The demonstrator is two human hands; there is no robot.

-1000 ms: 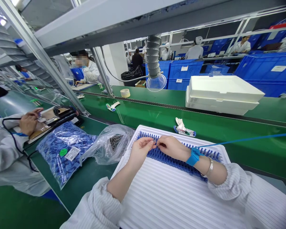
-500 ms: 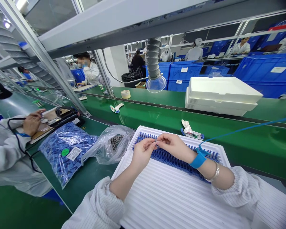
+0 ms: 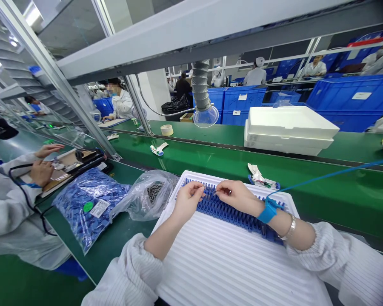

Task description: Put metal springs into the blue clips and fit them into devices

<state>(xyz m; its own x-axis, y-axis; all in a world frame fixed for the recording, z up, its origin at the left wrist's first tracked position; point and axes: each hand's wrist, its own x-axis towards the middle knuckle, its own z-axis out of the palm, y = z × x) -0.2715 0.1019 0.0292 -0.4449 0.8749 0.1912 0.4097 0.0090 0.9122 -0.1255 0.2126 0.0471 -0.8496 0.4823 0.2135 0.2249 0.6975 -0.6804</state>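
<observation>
The left hand (image 3: 188, 199) and right hand (image 3: 238, 195), together 0.5 s ago, are now apart over blue plastic parts (image 3: 231, 211), each pinching a tiny metal piece (image 3: 215, 193), apparently separated.

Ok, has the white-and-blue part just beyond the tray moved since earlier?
Yes: the white-and-blue part has shifted right, judged against the white tray.

A bright ceiling lamp (image 3: 32, 15) glares left of the overhead beam (image 3: 178, 33); reflections streak the green belt (image 3: 207, 158) below. Edges stretch.

Green worktop (image 3: 118, 233): blue-parts bag (image 3: 79, 208) near left edge, clear bag (image 3: 137, 208) towards far edge, white tray (image 3: 236, 263) right of both.
</observation>
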